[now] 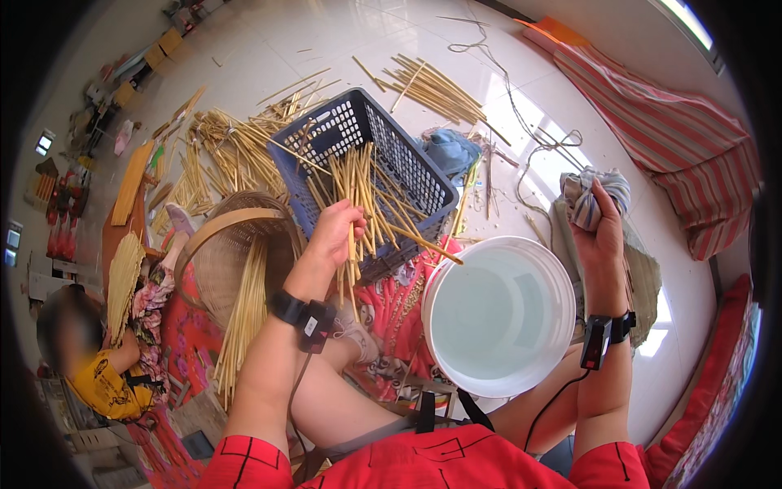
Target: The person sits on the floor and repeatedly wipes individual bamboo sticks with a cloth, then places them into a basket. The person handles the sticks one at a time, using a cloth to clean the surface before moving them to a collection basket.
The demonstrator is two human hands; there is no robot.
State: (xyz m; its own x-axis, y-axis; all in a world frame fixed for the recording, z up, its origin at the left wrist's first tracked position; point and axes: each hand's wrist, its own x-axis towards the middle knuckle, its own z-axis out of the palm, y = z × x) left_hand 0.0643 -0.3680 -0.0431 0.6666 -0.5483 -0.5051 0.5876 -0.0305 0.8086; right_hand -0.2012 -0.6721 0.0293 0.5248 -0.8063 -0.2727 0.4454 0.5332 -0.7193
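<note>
My left hand (332, 235) is closed at the near-left side of a dark blue plastic crate (411, 159), its fingers curled round a pale yellow plant stalk. More stalks (371, 196) lie loosely in the crate, some poking over its near edge. Off to the right, my right hand (601, 236) grips a bunched, striped grey-and-white cloth (595, 196), fingers wrapped round its side. What the cloth might enclose cannot be seen. Between my forearms stands a white bucket (430, 326) holding clear water.
A wicker basket (220, 244) with long stalks stands left of the crate. Stalk piles (220, 151) (436, 85) lie on the tiled floor. A blue cloth (450, 151) and cord (529, 163) lie beyond. Another person (110, 379) sits at left. Striped fabric (652, 114) hangs at right.
</note>
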